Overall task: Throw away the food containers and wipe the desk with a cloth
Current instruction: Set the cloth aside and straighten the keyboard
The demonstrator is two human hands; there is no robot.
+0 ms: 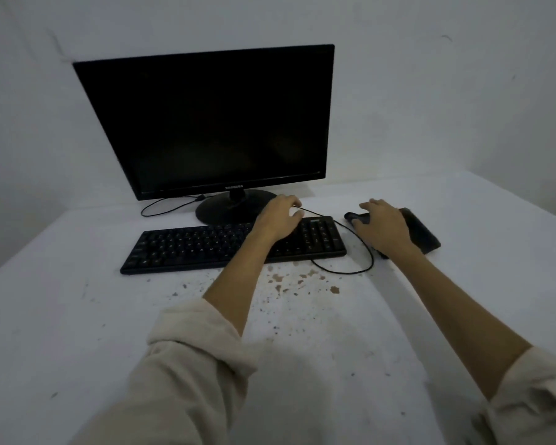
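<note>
Desk (77, 316): white, flat, rigid, spreading beneath and in front of both hands. No food containers in view, and no cloth.

Samsung monitor (212, 123): dark screen, standing beyond the left hand; its round base lies just beside that hand's fingertips.

Keyboard (190, 245): black, stiff, probably light. It lies under the left forearm and wrist. Best taken by its two short ends if it must be lifted clear.

Mouse pad (424, 232): dark, thin, likely floppy, under and past the right hand.

Left hand (278, 216): hovering over the keyboard's number-pad end, fingers curled, seemingly pinching the thin black cable (344, 269); the grip itself is too small to confirm.

Right hand (384, 228): palm down over the mouse (353, 216), fingers spread across it, appears to be cupping it.

Brown stains and crumbs (302, 281): scattered on the desk nearer than both hands, between the forearms. The spots look dried, so wiping would likely need firm pressure; loose crumbs should sweep easily.
</note>
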